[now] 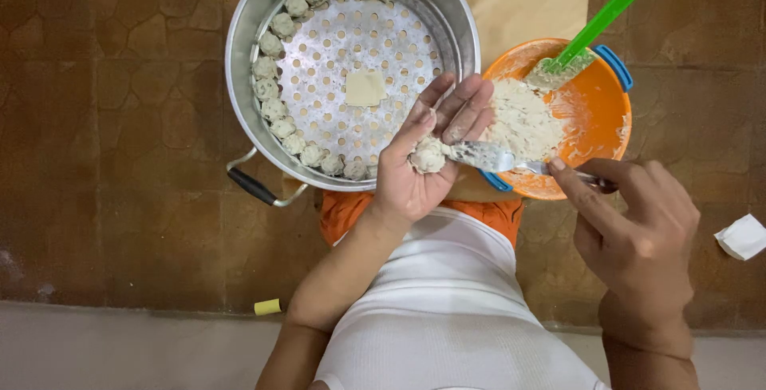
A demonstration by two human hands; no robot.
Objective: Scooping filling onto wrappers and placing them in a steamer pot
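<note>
Brown stone floor underlies a round perforated metal steamer (239, 47); left hand (423, 162) cups a pale dough dumpling (428, 155), right hand (638, 230) pinches a steel spoon (499, 158)

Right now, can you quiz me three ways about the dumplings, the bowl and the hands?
1. Where do the finished dumplings sit?
A. Along the steamer tray's rim
B. In the bowl
C. On the floor

2. What colour is the bowl?
A. Blue
B. Orange
C. White

3. What does the left hand hold?
A. Nothing
B. A knife
C. A dumpling being filled

Answers: 1 A, they line the edge of the perforated steamer tray. 2 B, its inside is orange. 3 C, a dumpling rests in the palm while the right hand brings a spoon to it.
</note>
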